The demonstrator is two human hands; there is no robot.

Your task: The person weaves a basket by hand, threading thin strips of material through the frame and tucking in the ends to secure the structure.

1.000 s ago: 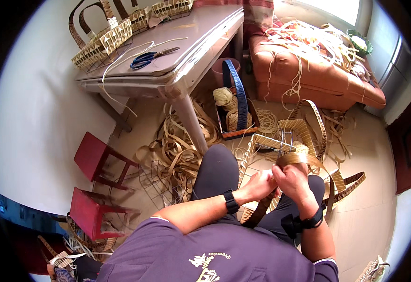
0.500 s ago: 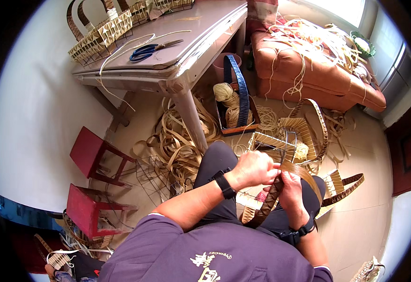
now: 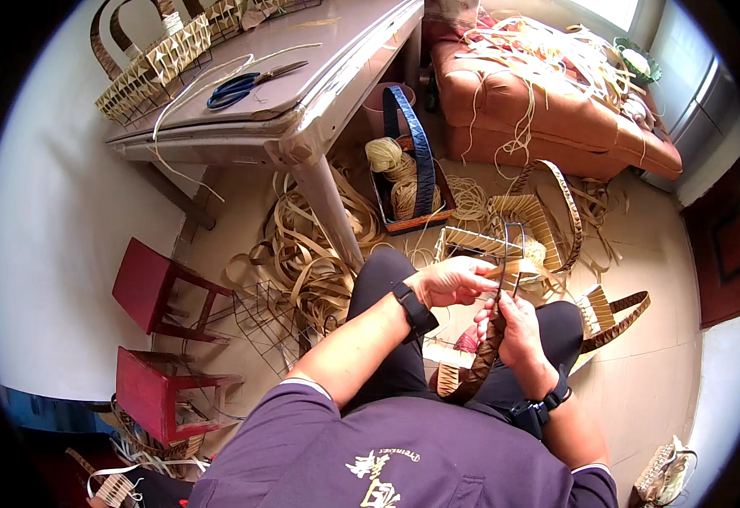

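In my lap stands a basket handle [image 3: 481, 366], its lower part wrapped in dark brown strip and its far end bare metal wire. My right hand [image 3: 518, 332] is closed round the handle at the upper end of the wrapping. My left hand [image 3: 453, 281] pinches a flat tan strip [image 3: 522, 266] beside the bare wire, and the strip crosses the wire there. Below the hands, part of a pale woven basket [image 3: 448, 378] shows between my thighs; my arms and clothes hide the rest.
A table [image 3: 243, 127] with scissors [image 3: 251, 84] stands at left. Loose strips [image 3: 302, 245] and a blue-handled basket [image 3: 421, 212] lie on the floor beyond my knees. Another basket [image 3: 548, 229] is farther right. Red stools [image 3: 154, 284] stand left; strips cover an orange sofa [image 3: 488, 118].
My left hand has shifted slightly left and up, now pinching the strip at the wire's left side. The strip no longer hangs over my right hand. The whole view has shifted a little.
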